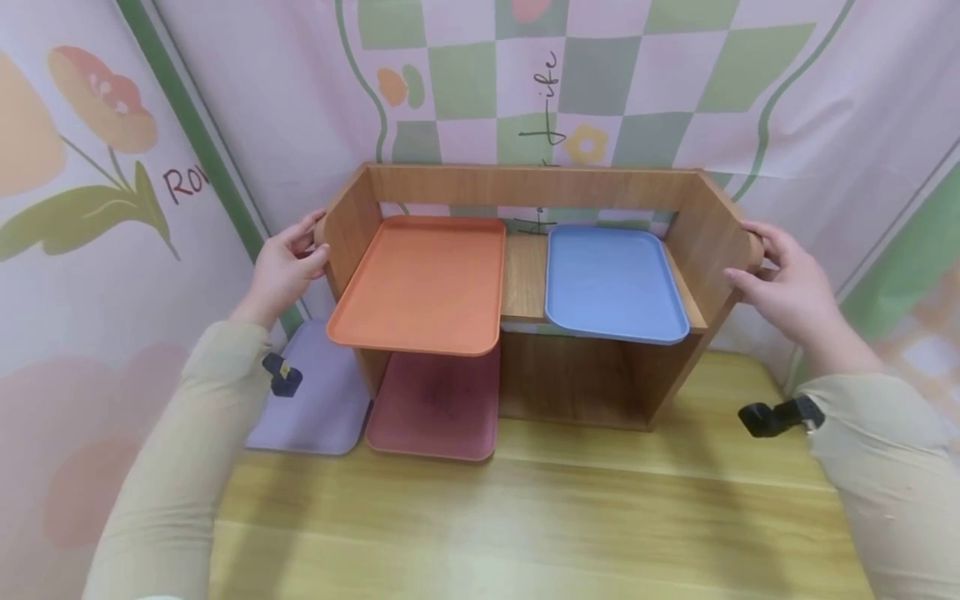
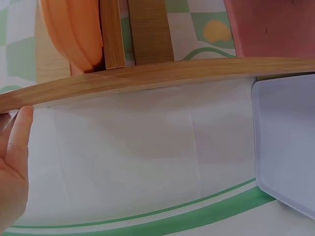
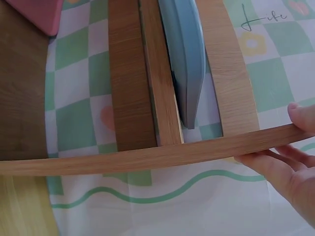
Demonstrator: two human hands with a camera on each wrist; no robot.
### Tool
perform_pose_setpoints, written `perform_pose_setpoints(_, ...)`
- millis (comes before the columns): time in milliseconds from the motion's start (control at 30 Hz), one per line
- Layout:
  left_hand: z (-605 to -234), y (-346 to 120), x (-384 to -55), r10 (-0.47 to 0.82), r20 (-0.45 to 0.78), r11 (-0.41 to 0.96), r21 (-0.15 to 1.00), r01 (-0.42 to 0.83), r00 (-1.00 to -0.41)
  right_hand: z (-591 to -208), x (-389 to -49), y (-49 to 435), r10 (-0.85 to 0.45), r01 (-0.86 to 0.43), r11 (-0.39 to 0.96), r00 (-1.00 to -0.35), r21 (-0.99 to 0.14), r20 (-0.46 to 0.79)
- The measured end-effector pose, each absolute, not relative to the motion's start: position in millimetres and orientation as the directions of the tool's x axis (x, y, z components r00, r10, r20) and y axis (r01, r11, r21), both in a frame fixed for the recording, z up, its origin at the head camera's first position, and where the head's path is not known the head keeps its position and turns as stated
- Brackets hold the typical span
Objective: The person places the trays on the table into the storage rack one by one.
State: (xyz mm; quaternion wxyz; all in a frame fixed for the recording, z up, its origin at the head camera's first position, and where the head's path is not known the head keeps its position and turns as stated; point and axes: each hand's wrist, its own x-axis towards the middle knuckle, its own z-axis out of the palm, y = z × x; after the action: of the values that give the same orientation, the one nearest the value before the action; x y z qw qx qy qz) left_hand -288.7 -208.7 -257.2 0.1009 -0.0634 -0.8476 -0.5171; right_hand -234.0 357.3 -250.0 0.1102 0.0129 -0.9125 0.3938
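Note:
A two-tier wooden desk shelf stands on the table between the hands. My left hand grips the upper edge of its left side panel, thumb on the front and fingers behind. At the other end my right hand pinches the right side panel between thumb and fingers. On the upper board lie an orange tray at left and a smaller blue tray at right, both jutting past the front edge. Below the orange one, a dark pink tray sticks out of the lower tier.
Left of the shelf, a lavender tray lies on the yellowish wooden table. Behind hangs a white and green checked curtain, and a printed flower curtain borders the left side.

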Motion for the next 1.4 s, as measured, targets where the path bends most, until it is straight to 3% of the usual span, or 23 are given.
perform_pose_setpoints(500,-259,-237,-279,0.064,0.180,0.445,0.875,0.190,-0.982,-253,-233,353,0.077,-0.125,0.655,-0.970,-0.746,0.230)
perform_pose_setpoints(767,-310,-271,-263,0.152,0.084,0.507,0.849,0.150,-0.985,-254,-230,356,0.081,-0.137,0.652,-0.965,-0.745,0.249)
perform_pose_setpoints(967,-369,-290,-247,0.174,0.025,0.560,0.820,0.119,-0.984,-255,-228,356,0.091,-0.140,0.668,-0.959,-0.731,0.267)
perform_pose_setpoints(1167,-417,-308,-230,0.126,-0.047,0.577,0.816,0.035,-0.991,-255,-228,353,0.097,-0.141,0.670,-0.957,-0.729,0.274)
perform_pose_setpoints(1400,-446,-323,-216,-0.023,-0.187,0.513,0.841,-0.172,-0.982,-256,-228,350,0.095,-0.147,0.652,-0.957,-0.744,0.273)
